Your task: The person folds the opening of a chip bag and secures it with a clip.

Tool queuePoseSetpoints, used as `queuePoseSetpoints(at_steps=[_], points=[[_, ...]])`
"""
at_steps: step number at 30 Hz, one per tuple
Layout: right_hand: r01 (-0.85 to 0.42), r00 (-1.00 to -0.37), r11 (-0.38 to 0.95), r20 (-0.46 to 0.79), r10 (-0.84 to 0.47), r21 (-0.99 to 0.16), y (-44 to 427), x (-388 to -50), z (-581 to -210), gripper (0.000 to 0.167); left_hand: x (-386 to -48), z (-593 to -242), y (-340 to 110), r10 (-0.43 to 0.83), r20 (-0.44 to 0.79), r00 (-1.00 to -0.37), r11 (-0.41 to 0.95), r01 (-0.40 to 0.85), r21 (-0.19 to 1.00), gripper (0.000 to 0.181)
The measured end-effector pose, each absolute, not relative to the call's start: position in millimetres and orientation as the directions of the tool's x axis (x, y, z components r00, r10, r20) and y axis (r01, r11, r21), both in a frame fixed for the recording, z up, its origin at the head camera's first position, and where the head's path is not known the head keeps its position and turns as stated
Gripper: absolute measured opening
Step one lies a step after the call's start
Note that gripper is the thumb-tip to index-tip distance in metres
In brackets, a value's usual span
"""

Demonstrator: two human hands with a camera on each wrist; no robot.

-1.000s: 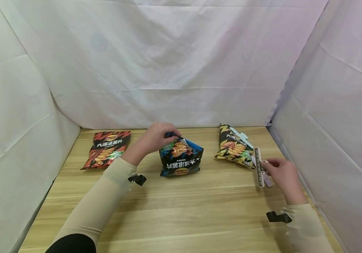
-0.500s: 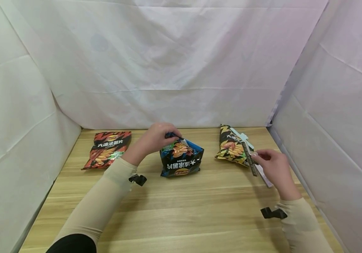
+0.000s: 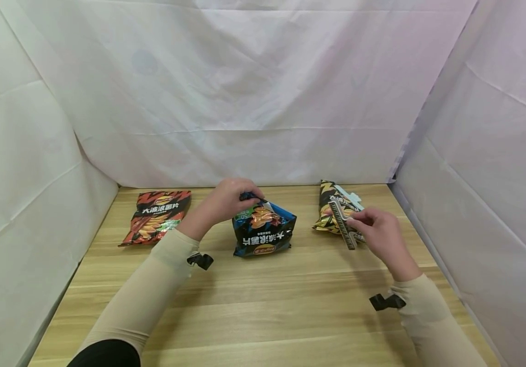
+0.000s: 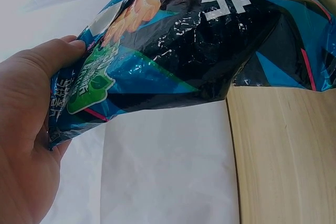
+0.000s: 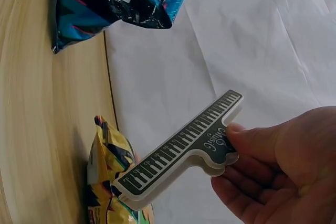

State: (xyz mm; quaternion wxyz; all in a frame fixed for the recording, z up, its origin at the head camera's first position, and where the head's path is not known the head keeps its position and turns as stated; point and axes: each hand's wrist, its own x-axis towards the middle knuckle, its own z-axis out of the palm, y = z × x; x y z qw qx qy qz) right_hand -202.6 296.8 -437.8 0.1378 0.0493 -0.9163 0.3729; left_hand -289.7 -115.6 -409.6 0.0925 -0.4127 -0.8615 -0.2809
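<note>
Left hand and right hand are both gripping something. With its thumb on one side and fingers on the other, the left hand pinches an end of the blue bag. That bag is shiny, thin and crinkly, puffed out in the middle, with black and blue shapes, a picture of chips and big white writing. Its pinched end is up and its other end rests on the table, so it sits tilted.

To the right of the blue bag, the right hand pinches the round tab of the piano clip. It is long, flat and stiff, with piano keys printed in a row. It slants in front of the yellow bag, but I cannot tell if the two touch. The yellow bag lies to the right of the blue bag, all shiny and crinkled, with a pale blue clip along its edge. To the left of the blue bag lies the red bag, shiny too. Under them, the table is flat wood with light stripes. Behind the blue bag hangs a wrinkly white cloth.
</note>
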Motion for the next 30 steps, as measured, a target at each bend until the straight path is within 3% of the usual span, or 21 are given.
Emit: queuePoseSetpoints(at_steps=[11,30], points=[[-0.359,-0.923,0.695,0.348,-0.165,-0.623,267.8,-222.8,-432.6,0.002,-291.5,-410.8,-116.5,0.654,0.379,-0.655,0.518,0.752,0.408,0.014],[-0.520,-0.853,0.625,0.317,-0.414,-0.582,237.8,-245.6,-422.3,0.012,-287.8,-405.9,-116.4,0.656,0.369,-0.658,0.508,0.747,0.429,0.013]])
